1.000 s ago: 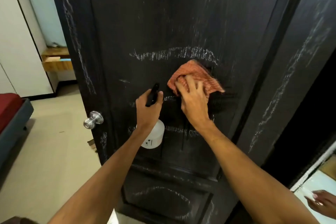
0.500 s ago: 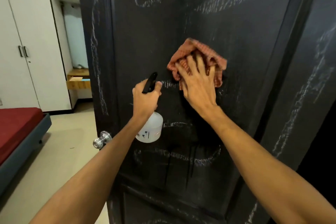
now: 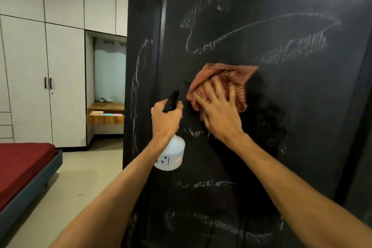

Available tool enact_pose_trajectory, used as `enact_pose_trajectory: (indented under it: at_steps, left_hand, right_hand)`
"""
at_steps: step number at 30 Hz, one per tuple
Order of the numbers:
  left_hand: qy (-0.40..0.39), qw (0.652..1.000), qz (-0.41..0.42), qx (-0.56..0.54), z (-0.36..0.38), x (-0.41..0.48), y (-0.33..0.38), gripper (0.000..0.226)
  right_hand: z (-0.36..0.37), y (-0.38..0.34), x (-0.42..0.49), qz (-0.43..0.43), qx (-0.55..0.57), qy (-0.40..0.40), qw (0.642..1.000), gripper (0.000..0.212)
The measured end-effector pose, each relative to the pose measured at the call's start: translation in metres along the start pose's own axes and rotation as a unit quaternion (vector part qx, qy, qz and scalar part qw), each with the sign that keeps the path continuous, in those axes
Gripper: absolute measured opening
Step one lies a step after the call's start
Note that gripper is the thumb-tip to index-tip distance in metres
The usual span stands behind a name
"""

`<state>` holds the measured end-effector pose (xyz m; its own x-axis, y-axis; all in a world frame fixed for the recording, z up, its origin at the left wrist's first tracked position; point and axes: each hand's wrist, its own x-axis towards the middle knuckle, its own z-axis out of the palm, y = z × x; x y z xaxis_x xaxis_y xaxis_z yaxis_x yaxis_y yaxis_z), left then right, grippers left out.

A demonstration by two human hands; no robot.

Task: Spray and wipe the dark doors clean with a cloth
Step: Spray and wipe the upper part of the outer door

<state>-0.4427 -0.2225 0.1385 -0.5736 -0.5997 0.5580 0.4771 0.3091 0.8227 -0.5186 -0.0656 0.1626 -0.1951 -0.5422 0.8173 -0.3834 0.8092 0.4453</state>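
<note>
left hand point(image 3: 166, 120): fingers curled round the neck of the spray bottle point(image 3: 171, 156), nozzle aimed at the door point(image 3: 312, 147), near its left edge
cloth point(image 3: 223, 79): flat on the door's mid panel, just right of the nozzle
right hand point(image 3: 219, 115): fingers spread, pressing the cloth; blurred, probably mid-stroke
done: dark wet patch beside the cloth
todo: chalk marks point(image 3: 291, 48) above and below, so most of the door

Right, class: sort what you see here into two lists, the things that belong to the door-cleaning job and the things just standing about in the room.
Part of the job:
dark door with chalk marks
orange cloth, pressed on it by the right hand
spray bottle, gripped in the left hand

Just standing about:
white wardrobe
bed with a red mattress
open wooden drawer
</note>
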Motion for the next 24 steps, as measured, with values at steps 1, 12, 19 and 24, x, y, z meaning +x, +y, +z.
enact_pose_trajectory:
  at_steps: [1,12,19,24]
  left_hand:
    - [0.004,1.0,0.003,0.001,-0.005,0.005,0.0,0.027]
    - [0.024,0.997,0.066,0.019,-0.035,0.087,0.022,0.025]
    - [0.022,0.997,0.077,0.002,-0.037,0.147,0.051,0.018]
    - [0.023,0.995,0.09,-0.028,-0.043,0.189,0.08,0.014]
  right_hand:
    - [0.005,-0.009,-0.003,-0.047,-0.003,-0.021,0.999,0.062]
    - [0.015,-0.022,0.117,-0.114,-0.033,0.022,0.993,0.051]
    - [0.002,-0.009,0.206,-0.029,-0.031,0.101,0.994,0.048]
    - [-0.003,0.001,0.251,-0.022,-0.031,0.118,0.992,0.044]
